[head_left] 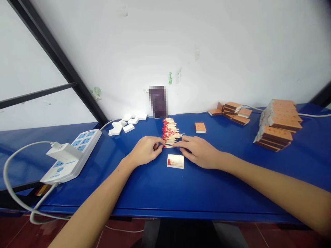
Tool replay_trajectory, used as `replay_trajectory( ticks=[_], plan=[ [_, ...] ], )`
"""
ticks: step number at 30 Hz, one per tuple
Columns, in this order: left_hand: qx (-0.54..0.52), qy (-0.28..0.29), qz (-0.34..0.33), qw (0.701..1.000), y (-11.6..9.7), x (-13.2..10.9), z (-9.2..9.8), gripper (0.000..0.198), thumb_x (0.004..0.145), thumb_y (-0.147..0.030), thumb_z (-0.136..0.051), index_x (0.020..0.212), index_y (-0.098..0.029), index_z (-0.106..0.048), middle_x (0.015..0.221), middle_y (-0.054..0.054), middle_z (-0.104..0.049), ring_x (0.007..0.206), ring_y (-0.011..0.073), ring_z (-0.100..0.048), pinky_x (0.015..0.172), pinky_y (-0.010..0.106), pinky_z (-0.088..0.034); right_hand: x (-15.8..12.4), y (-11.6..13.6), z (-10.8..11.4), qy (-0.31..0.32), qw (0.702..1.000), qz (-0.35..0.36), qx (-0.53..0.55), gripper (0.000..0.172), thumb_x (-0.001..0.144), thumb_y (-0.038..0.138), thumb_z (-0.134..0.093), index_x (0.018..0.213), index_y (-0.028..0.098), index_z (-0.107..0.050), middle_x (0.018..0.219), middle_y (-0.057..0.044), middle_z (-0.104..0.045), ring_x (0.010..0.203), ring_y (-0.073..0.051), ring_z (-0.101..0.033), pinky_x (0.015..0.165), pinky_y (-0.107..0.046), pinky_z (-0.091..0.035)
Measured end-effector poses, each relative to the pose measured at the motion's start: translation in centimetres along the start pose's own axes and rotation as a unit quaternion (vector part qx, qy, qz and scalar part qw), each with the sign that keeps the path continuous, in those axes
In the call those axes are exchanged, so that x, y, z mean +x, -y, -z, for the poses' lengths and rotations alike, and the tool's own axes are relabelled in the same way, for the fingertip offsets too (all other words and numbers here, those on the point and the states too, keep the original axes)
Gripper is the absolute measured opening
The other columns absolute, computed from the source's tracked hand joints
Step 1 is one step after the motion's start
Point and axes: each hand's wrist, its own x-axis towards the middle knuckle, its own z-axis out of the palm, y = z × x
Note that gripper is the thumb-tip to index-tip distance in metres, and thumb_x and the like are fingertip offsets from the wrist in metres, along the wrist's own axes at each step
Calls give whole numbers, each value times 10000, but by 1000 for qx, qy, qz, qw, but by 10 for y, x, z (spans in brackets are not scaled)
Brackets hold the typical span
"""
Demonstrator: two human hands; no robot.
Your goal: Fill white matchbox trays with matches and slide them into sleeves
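A pile of red-tipped matches [170, 132] was laid on the blue tabletop [207, 193], near the wall, with the heads turned to the left. The left hand [146, 150] was brought against the near left end of the pile, its fingers curled inward; whether any matches were pinched in it could not be told. The right hand [200, 150] was rested on the tabletop with the fingers stretched out and unclenched, the fingertips touching the near right end of the pile. Between the two hands, just in front of the pile, an open white tray [176, 161] partly filled with matches was placed. A single orange matchbox [200, 127] was seen just right of the pile. Stacked orange matchboxes [280, 125] were kept well to the right, empty white trays [126, 124] to the left, and a power strip [71, 155] further left.
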Motion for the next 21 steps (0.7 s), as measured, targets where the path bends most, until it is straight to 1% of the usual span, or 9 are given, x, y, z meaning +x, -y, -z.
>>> replay_trajectory(
  ticks=[7,13,18,21],
  plan=[
    [16,0,-30,999,-3,0,2,225,848,-151,-535,978,-195,-714,709,-8,-583,615,114,-495,597,231,-370,0,2,4,5,1000,7,16,403,980,199,-399,1312,291,-608,934,-53,-590,761,-162,-528,654,-282,-351],
    [12,6,-30,999,-3,0,2,242,857,-153,-529,1007,-191,-714,718,-1,-591,626,118,-499,610,236,-381,0,3,5,7,1000,3,24,397,974,187,-410,1291,284,-630,936,-57,-590,760,-159,-530,653,-276,-354],
    [20,9,-27,999,-4,0,3,250,859,-154,-531,1028,-193,-711,710,-5,-588,623,116,-497,609,234,-377,0,2,3,0,1000,7,27,406,974,190,-416,1327,274,-598,946,-57,-593,773,-163,-537,672,-280,-366],
    [21,10,-26,999,-3,0,3,240,864,-162,-529,1020,-193,-710,711,-5,-589,620,115,-493,611,235,-377,0,1,2,0,1000,4,24,401,973,190,-419,1314,282,-610,944,-53,-589,763,-157,-532,670,-278,-362]
  ],
)
